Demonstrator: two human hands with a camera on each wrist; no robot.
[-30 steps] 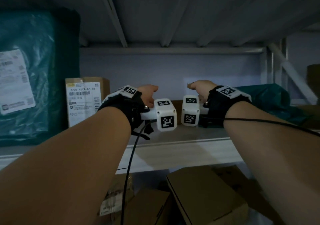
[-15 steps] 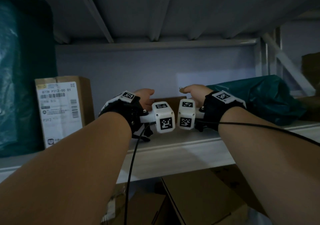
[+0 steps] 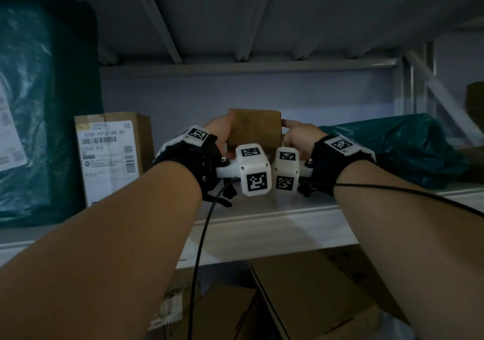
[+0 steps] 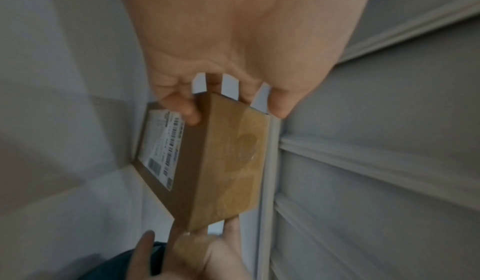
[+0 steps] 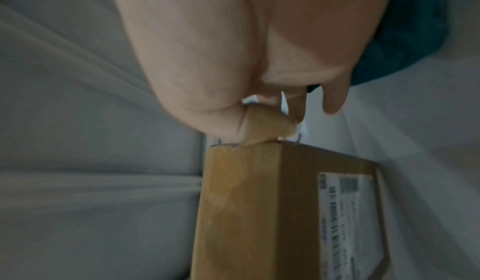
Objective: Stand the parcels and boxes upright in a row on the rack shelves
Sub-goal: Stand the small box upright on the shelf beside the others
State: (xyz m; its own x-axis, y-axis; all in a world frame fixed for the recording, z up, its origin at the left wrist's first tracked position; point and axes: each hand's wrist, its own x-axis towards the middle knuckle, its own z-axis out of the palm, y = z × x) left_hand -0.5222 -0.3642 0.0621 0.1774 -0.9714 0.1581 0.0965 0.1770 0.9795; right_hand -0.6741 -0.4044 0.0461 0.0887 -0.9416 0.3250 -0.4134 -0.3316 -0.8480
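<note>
While it stands between the two hands at the middle of the pale grey metal rack shelf (image 3: 262, 224), the small brown cardboard box sealed with shiny tape (image 3: 254, 129) shows its taped face toward the head camera, and the wrist views show a white barcode label (image 4: 163, 147) on the face turned away from the person. The left hand (image 3: 218, 134) grips the box's left end, thumb on the near face and fingers curled behind it; the right hand (image 3: 297, 136) holds the right end, thumb at the top corner and fingers round the back. Whether the box rests on the shelf or is lifted slightly cannot be told. To the left stands a taller brown carton with a white shipping label (image 3: 111, 156), upright, and beyond it a large dark green plastic mailer bag (image 3: 39, 103). To the right lies a crumpled dark green plastic parcel (image 3: 398, 148), just beside the right wrist. Below the shelf, flat brown cardboard boxes (image 3: 309, 300) are stacked.
</note>
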